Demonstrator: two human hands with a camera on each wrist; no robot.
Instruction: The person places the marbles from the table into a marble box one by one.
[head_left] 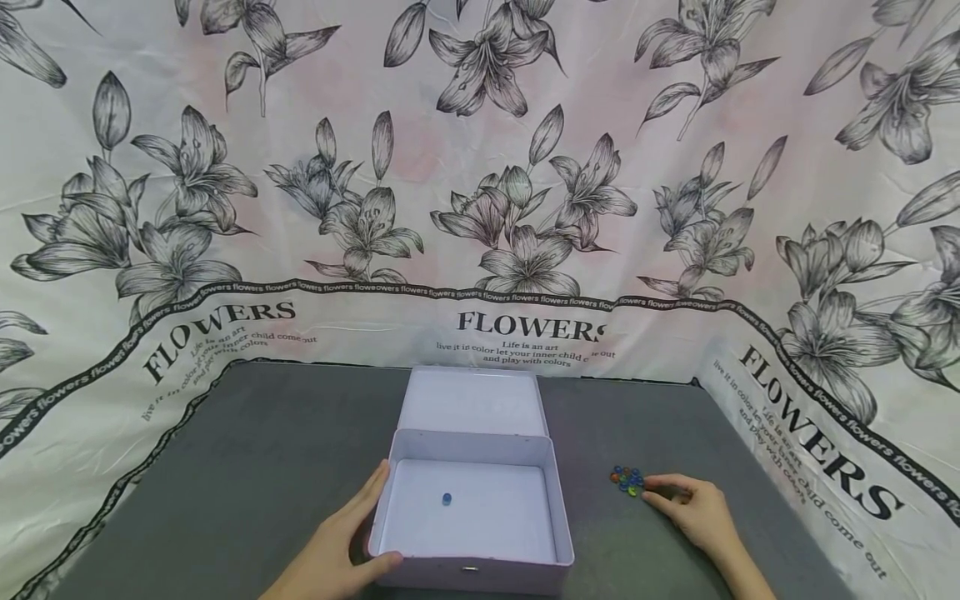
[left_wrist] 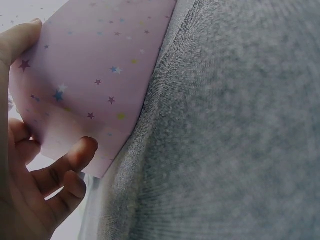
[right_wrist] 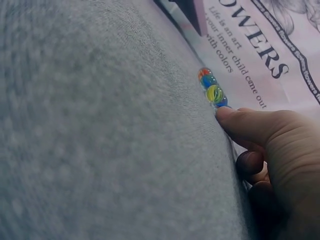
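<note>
A pale box [head_left: 471, 575] with a front clasp stands with its lid [head_left: 474, 402] laid back; its outer wall [left_wrist: 95, 75] is pink with small stars. One blue marble [head_left: 447, 499] lies inside. My left hand [head_left: 341, 533] holds the box at its left side, thumb on the front-left rim and fingers along the left rim; two fingers stick out loosely in the left wrist view. Right of the box, several colourful glass marbles [head_left: 627, 479] lie clustered. My right hand [head_left: 693, 508] is at their right edge, thumb and forefinger apart, the thumb tip beside a blue marble [right_wrist: 221, 103].
A dark grey cloth [head_left: 300, 442] covers the table beneath the box and marbles. Behind and at both sides hangs a white flower-printed curtain [head_left: 412, 333], meeting the table's back and side edges.
</note>
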